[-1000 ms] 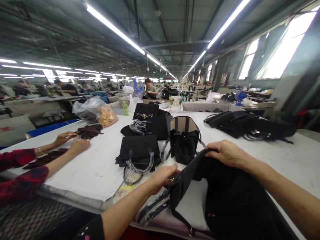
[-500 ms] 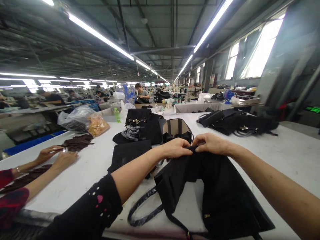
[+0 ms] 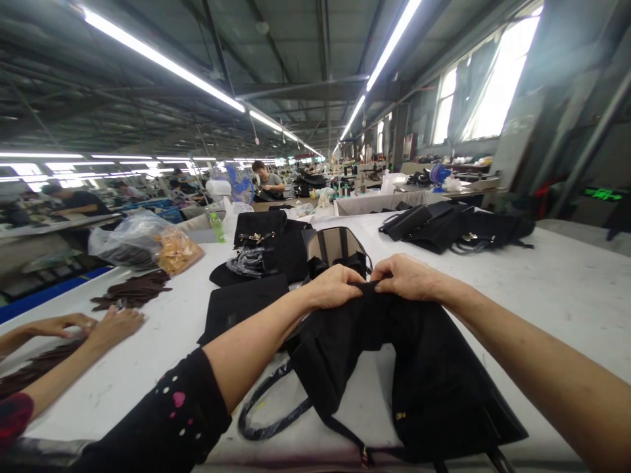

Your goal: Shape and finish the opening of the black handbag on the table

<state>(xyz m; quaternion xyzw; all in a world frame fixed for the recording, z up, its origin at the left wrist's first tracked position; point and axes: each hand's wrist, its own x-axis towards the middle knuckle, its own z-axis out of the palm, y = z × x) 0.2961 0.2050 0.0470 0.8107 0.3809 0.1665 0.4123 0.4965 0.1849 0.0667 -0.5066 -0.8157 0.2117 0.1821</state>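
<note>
A black bag lies spread on the white table in front of me, its plastic-wrapped handle looping out to the left. My left hand pinches the bag's upper edge between thumb and fingers. Close beside it, my right hand grips the same edge, thumb underneath. A small gold mark shows on the bag's dark panel, and a strap with a metal end hangs toward the table's front. Just beyond my hands stands an open black bag with a beige lining.
More black bags and a flat black piece lie left of centre; another pile sits at the right back. At left, a co-worker's hands handle brown pieces near plastic bags. A green bottle stands behind.
The view has turned slightly right, so most things sit further left. Both my hands keep their pinch on the bag's edge. The co-worker's hands have shifted a little over the brown pieces.
</note>
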